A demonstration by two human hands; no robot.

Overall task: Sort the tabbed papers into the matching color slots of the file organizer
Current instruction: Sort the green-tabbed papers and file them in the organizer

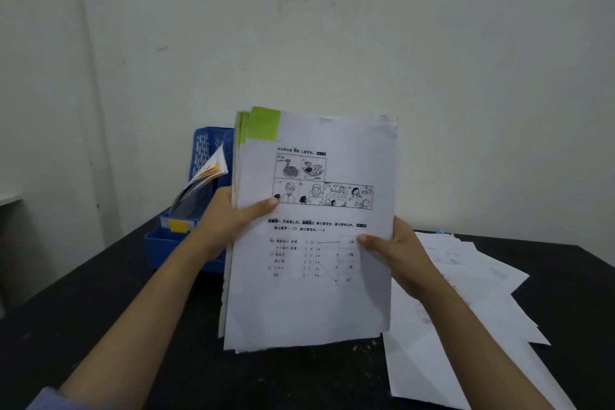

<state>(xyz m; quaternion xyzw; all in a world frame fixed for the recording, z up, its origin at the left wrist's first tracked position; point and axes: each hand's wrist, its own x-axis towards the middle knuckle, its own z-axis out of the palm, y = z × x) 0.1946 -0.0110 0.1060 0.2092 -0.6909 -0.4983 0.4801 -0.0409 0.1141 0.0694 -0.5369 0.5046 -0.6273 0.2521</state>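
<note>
Both hands, left hand (229, 216) and right hand (399, 250), fingers clamped, hold upright a green-tabbed stack of printed papers (309, 303) before the blue file organizer (206, 150).

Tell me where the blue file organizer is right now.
In the head view, the organizer stands at left-centre on the black table, against the wall, partly hidden behind the left hand and the green-tabbed stack.
</note>
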